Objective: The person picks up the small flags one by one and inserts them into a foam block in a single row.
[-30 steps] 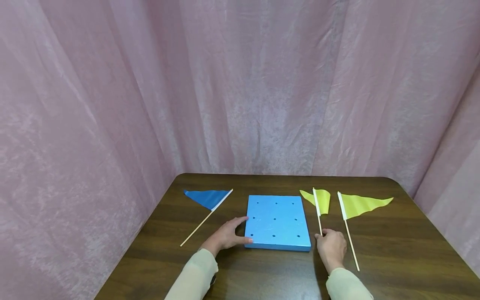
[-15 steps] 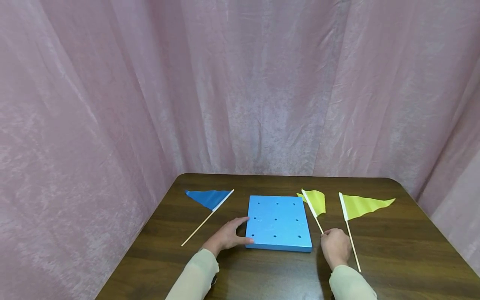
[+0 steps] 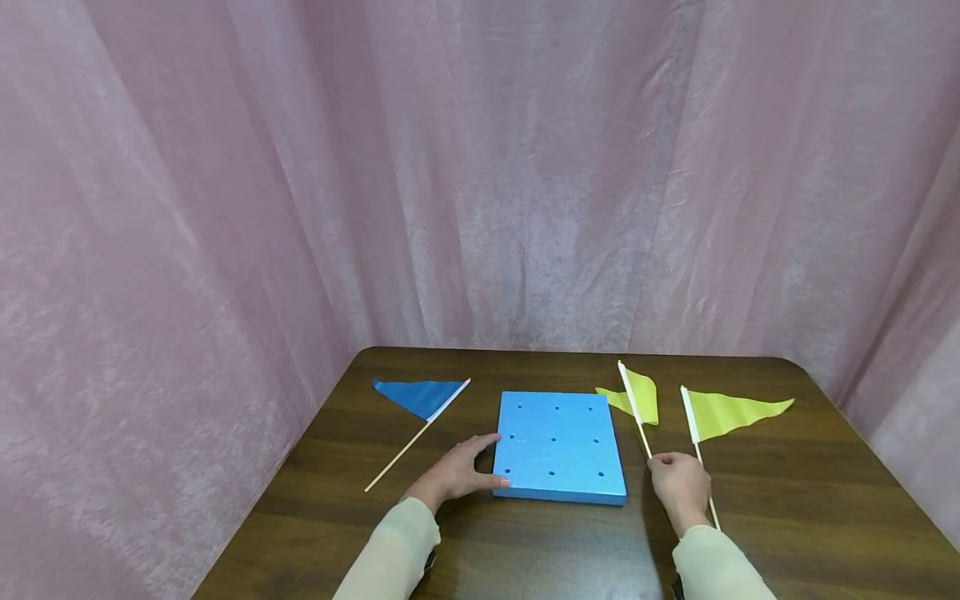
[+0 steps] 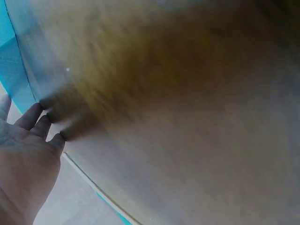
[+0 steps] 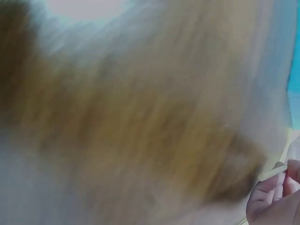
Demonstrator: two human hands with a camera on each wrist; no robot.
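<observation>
My right hand (image 3: 681, 485) pinches the thin stick of a small yellow flag (image 3: 633, 397), my fingers (image 3: 663, 461) clenched around the stick's near end. The flag is tilted up off the surface (image 3: 787, 500), its stick leaning away and to the left, the yellow cloth hanging at the far end just right of the blue foam board (image 3: 558, 446). In the right wrist view I can make out my fingers (image 5: 272, 187) closed on the pale stick (image 5: 273, 172); the rest there is blur.

My left hand (image 3: 456, 473) rests against the near left corner of the blue foam board, fingers straight and relaxed, thumb at the board's left edge and fingertips touching its near side. I grasp nothing with it. The left wrist view shows my open palm (image 4: 26, 154) with the fingers spread, the rest smeared.

The board lies flat in the middle of the dark wooden surface, with rows of small holes in its top face. A second yellow flag (image 3: 720, 414) lies flat just right of my right hand, its stick running near to far. A blue flag (image 3: 418, 397) lies flat to the left of the board, apart from my left hand. Pink curtain (image 3: 480, 167) hangs behind and to both sides.
</observation>
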